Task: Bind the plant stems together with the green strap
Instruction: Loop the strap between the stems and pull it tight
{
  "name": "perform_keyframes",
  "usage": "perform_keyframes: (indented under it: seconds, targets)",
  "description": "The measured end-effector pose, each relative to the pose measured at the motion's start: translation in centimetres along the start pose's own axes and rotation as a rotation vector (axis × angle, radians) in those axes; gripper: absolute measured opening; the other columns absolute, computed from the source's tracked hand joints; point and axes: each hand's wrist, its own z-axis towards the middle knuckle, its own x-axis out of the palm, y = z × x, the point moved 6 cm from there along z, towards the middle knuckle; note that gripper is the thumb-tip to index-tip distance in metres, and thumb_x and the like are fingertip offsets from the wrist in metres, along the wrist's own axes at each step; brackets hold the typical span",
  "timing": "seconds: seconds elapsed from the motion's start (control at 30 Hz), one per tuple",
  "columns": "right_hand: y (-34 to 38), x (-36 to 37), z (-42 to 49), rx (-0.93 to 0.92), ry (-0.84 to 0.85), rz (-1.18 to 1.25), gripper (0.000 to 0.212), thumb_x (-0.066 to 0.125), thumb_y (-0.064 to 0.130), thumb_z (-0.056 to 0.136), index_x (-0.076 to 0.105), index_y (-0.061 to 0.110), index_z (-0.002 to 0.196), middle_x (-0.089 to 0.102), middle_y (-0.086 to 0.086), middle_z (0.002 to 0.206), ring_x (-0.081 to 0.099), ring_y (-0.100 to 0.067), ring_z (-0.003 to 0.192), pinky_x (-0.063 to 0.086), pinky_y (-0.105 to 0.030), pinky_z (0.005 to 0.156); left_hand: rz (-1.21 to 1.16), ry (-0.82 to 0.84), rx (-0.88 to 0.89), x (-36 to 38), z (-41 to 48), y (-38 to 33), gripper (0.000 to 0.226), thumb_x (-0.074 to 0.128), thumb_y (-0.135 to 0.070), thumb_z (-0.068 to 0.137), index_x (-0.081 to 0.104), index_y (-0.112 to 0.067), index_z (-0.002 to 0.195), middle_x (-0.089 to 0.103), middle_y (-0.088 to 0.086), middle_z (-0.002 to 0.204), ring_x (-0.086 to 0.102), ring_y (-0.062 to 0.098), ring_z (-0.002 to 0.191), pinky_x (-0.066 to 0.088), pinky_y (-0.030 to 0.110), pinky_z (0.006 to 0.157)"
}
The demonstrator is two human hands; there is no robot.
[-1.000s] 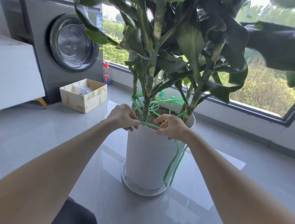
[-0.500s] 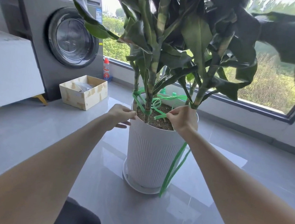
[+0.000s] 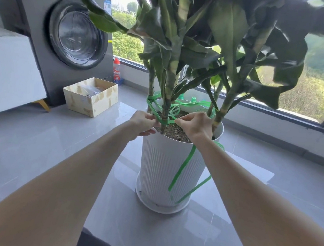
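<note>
Green strap (image 3: 164,121) front and centre, wound round the middle stem (image 3: 168,95) just above the soil (image 3: 178,133), and both hands are on it. Left hand (image 3: 143,123) sits at the pot's near-left rim, fingers curled, pinching the strap just left of that stem. Right hand (image 3: 194,125) mirrors it on the other side, thumb and forefinger nipped on the strap just right of the stem, the other fingers folded, wrist over the soil. Between the two hands the band lies flat across the stem.

From there the strap climbs back and left to the thinner left stem (image 3: 151,80), where it's wrapped in a couple of turns. More of it loops loosely behind, over the soil and toward the right stem (image 3: 223,110). A long loose length spills over the rim under the right wrist and hangs down the front of the white ribbed pot (image 3: 161,169), ending near the saucer (image 3: 154,207) beneath.

Pot stands on grey floor tiles (image 3: 31,147). Off to the left: an open cardboard box (image 3: 90,101), a red-capped bottle (image 3: 116,72) by the window (image 3: 313,96), a dark washing machine (image 3: 37,15), a white cabinet (image 3: 9,75) on wooden legs. Big dark leaves (image 3: 225,28) fill the top.
</note>
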Motion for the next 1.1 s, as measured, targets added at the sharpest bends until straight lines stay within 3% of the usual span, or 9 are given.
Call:
perform_keyframes:
  seconds: [0.17, 0.3, 0.37, 0.47, 0.57, 0.77, 0.87, 0.97, 1.1]
  targets:
    - [-0.2, 0.2, 0.3, 0.041, -0.011, 0.033, 0.014, 0.071, 0.035, 0.081, 0.076, 0.023, 0.087, 0.072, 0.002, 0.084, 0.065, -0.015, 0.082, 0.049, -0.025, 0.068, -0.046, 0.028, -0.069, 0.0, -0.1, 0.5, 0.021, 0.066, -0.024, 0.088, 0.060, -0.015, 0.106, 0.060, -0.004, 0.076, 0.053, 0.005, 0.061, 0.041, 0.014, 0.048]
    - [-0.3, -1.4, 0.4, 0.076, -0.209, 0.073, 0.012, 0.066, 0.028, 0.087, 0.074, 0.019, 0.089, 0.073, 0.000, 0.089, 0.065, -0.016, 0.083, 0.042, -0.022, 0.068, -0.014, -0.144, -0.054, -1.5, 0.3, 0.6, 0.014, 0.068, -0.011, 0.086, 0.070, -0.010, 0.099, 0.060, 0.001, 0.075, 0.050, 0.009, 0.060, 0.041, 0.015, 0.047]
    - [-0.2, -2.1, 0.5, 0.061, -0.251, 0.180, 0.014, 0.066, 0.027, 0.087, 0.073, 0.015, 0.090, 0.073, 0.001, 0.091, 0.060, -0.011, 0.077, 0.041, -0.018, 0.070, -0.015, -0.246, -0.016, -2.4, 0.5, 0.5, 0.014, 0.063, -0.011, 0.087, 0.070, -0.010, 0.099, 0.064, 0.004, 0.085, 0.053, 0.013, 0.066, 0.042, 0.019, 0.051]
    - [0.8, -2.1, 0.6, -0.041, -0.175, 0.244, 0.016, 0.071, 0.026, 0.084, 0.074, 0.012, 0.091, 0.070, 0.002, 0.083, 0.056, -0.004, 0.068, 0.038, -0.010, 0.059, -0.038, -0.342, 0.111, -3.4, 0.1, -0.5, 0.018, 0.061, -0.021, 0.089, 0.067, -0.013, 0.103, 0.064, 0.004, 0.094, 0.057, 0.018, 0.079, 0.049, 0.025, 0.064]
    - [1.5, -1.7, 0.3, -0.107, -0.117, 0.237, 0.017, 0.074, 0.025, 0.081, 0.075, 0.011, 0.089, 0.067, 0.004, 0.077, 0.053, 0.002, 0.064, 0.036, -0.005, 0.056, -0.044, -0.324, 0.258, -3.5, -0.5, -1.7, 0.013, 0.065, -0.026, 0.088, 0.066, -0.018, 0.098, 0.065, 0.003, 0.094, 0.058, 0.017, 0.080, 0.051, 0.030, 0.077]
    - [1.7, -1.0, 0.1, -0.133, -0.044, 0.233, 0.018, 0.077, 0.027, 0.078, 0.077, 0.012, 0.088, 0.066, 0.007, 0.075, 0.053, 0.005, 0.063, 0.034, 0.003, 0.047, -0.055, -0.225, 0.318, -2.9, -1.3, -2.1, 0.032, 0.070, -0.033, 0.083, 0.071, -0.011, 0.106, 0.065, 0.002, 0.089, 0.053, 0.004, 0.067, 0.044, 0.022, 0.065]
    - [1.7, -0.8, 0.1, -0.128, -0.005, 0.273, 0.022, 0.078, 0.028, 0.077, 0.077, 0.011, 0.092, 0.069, 0.004, 0.079, 0.058, -0.001, 0.069, 0.037, 0.002, 0.048, 0.011, -0.209, 0.336, -3.0, -1.3, -2.2, 0.032, 0.072, -0.035, 0.080, 0.073, -0.013, 0.104, 0.066, 0.000, 0.089, 0.052, 0.003, 0.067, 0.043, 0.023, 0.070]
    - [1.7, -0.5, 0.3, -0.120, 0.040, 0.330, 0.025, 0.079, 0.025, 0.076, 0.076, 0.008, 0.094, 0.067, 0.004, 0.079, 0.053, 0.005, 0.064, 0.036, 0.002, 0.047, 0.129, -0.243, 0.358, -3.1, -1.1, -2.2, 0.026, 0.073, -0.033, 0.081, 0.075, -0.015, 0.099, 0.070, 0.001, 0.095, 0.055, 0.008, 0.073, 0.046, 0.024, 0.072]
    - [1.3, -0.4, 0.3, -0.123, 0.072, 0.301, 0.025, 0.077, 0.028, 0.077, 0.076, 0.011, 0.096, 0.067, 0.004, 0.079, 0.053, 0.003, 0.062, 0.038, 0.001, 0.047, 0.177, -0.270, 0.388, -3.4, -1.3, -2.3, 0.021, 0.075, -0.028, 0.079, 0.076, -0.014, 0.095, 0.072, 0.005, 0.086, 0.053, 0.001, 0.061, 0.045, 0.021, 0.066]
